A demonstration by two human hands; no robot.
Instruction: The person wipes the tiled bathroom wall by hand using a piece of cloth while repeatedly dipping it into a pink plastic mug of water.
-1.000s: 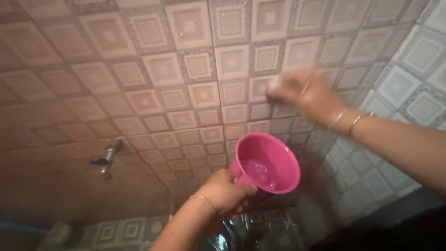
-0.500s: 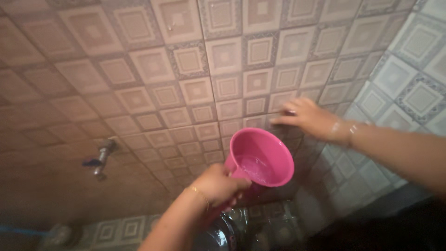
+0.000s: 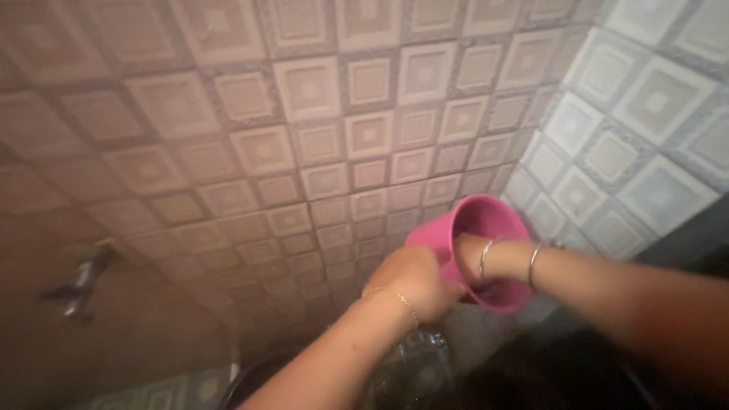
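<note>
Pink mug (image 3: 486, 228): held before the tiled wall (image 3: 304, 137), left hand (image 3: 418, 281) closed on its side. Right hand (image 3: 472, 262) dipped inside; fingers hidden, closure cannot be told. Wetting seemingly under way.

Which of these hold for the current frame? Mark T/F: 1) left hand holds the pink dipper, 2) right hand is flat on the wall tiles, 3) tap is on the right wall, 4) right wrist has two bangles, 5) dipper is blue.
1) The left hand holds the pink dipper. True.
2) The right hand is flat on the wall tiles. False: it reaches into the dipper's mouth, fingers hidden inside.
3) The tap is on the right wall. False: it sits low on the left, on the brownish tiled wall.
4) The right wrist wears two bangles. True.
5) The dipper is blue. False: it is pink.
</note>
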